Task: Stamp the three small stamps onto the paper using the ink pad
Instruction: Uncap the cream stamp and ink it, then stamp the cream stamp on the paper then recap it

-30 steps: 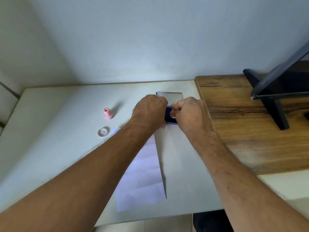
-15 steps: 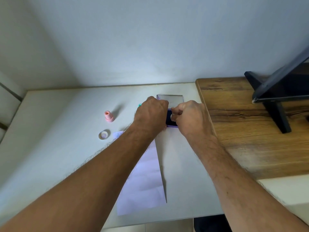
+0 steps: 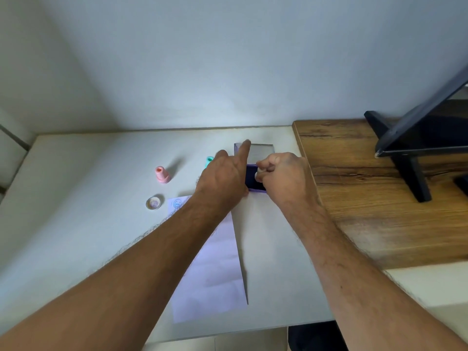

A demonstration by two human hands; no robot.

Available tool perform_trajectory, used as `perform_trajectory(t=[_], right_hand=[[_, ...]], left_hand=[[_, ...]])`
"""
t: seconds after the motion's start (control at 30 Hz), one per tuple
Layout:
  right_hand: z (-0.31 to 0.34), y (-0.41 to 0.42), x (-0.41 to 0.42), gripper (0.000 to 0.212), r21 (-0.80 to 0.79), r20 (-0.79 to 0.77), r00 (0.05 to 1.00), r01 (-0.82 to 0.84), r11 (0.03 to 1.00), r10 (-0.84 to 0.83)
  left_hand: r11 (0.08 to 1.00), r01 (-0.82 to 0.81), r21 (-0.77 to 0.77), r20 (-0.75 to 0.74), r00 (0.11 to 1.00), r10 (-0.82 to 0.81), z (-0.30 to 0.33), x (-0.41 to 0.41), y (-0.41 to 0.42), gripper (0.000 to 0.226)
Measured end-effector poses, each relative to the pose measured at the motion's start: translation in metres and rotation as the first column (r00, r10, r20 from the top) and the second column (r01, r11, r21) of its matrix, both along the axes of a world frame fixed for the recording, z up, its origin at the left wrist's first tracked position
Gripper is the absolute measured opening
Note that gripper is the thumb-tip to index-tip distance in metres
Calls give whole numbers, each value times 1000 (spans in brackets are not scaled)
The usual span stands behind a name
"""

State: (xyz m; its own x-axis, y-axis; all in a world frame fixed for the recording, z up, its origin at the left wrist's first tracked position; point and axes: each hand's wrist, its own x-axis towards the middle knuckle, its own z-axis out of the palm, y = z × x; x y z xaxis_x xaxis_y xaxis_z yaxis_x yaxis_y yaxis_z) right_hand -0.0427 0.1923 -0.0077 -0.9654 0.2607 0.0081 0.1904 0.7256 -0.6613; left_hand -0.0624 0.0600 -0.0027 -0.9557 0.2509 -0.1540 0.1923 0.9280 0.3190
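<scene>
Right hand pinches a small stamp on the ink pad; left hand, fingers straight, steadies its 9 o'clock edge; press flat, lift straight.

On a white table, a person's right hand pinches a small pale stamp against the dark purple ink pad, its fingers curled round the stamp. The left hand rests at the pad's left side, index finger extended toward the clear open lid near the table's far edge. A folded white sheet of paper runs to the near edge, a blue print at its far-left corner. A pink stamp, a teal stamp and a round clear cap stand left of the hands. A wooden board adjoins the right edge, carrying a black stand.
</scene>
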Motion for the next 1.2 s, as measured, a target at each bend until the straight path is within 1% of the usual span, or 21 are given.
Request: perform_trajectory(t=[0.07,0.13,0.23,0.27,0.33,0.4,0.47,0.6,0.77,0.87,0.93,1.0,1.07,1.13,1.2], right_hand=[[-2,1,1,23,-5,-5,1000,13,1000,-13],[-4,0,3,23,4,-17,1000,11,1000,-11],[-4,-2,6,23,28,-42,999,0,1000,1],[-4,-4,6,23,2,-60,998,5,1000,-5],[2,-13,8,23,-139,-101,993,38,990,-52],[10,-26,12,23,-312,-113,990,45,949,-84],[19,-40,19,24,-449,-98,993,19,894,-70],[32,-62,35,19,-640,-58,997,1,768,-50],[42,-82,59,15,-792,-12,995,53,608,-102],[43,-89,68,13,-812,10,995,65,580,-98],[41,-91,71,11,-833,55,993,105,543,-108],[37,-94,71,9,-869,132,985,169,465,-111],[31,-97,69,8,-909,222,972,237,344,-82],[27,-99,65,10,-938,289,957,283,200,-3],[23,-98,62,15,-952,304,948,298,76,90]], left_hand=[[999,-8,36,8,1000,7,1,2,-1,95],[994,-28,110,4,1000,27,5,4,-6,90],[967,-53,248,-70,995,72,13,11,-20,84],[959,-63,275,-101,990,94,15,15,-27,85],[949,-96,300,-141,980,144,18,28,-41,87],[928,-151,340,-135,969,207,20,42,-58,86],[911,-194,364,-130,958,256,19,56,-74,85],[888,-238,394,-125,943,308,19,83,-98,79],[873,-254,416,-111,939,327,28,101,-116,63],[874,-259,410,-96,941,324,34,103,-123,56],[860,-286,423,-67,937,344,34,104,-126,53],[846,-310,433,-34,933,359,30,104,-128,52],[852,-302,428,-27,938,347,24,105,-130,50],[876,-270,400,-67,945,321,19,103,-133,46],[906,-233,354,-122,949,291,15,98,-134,41]])
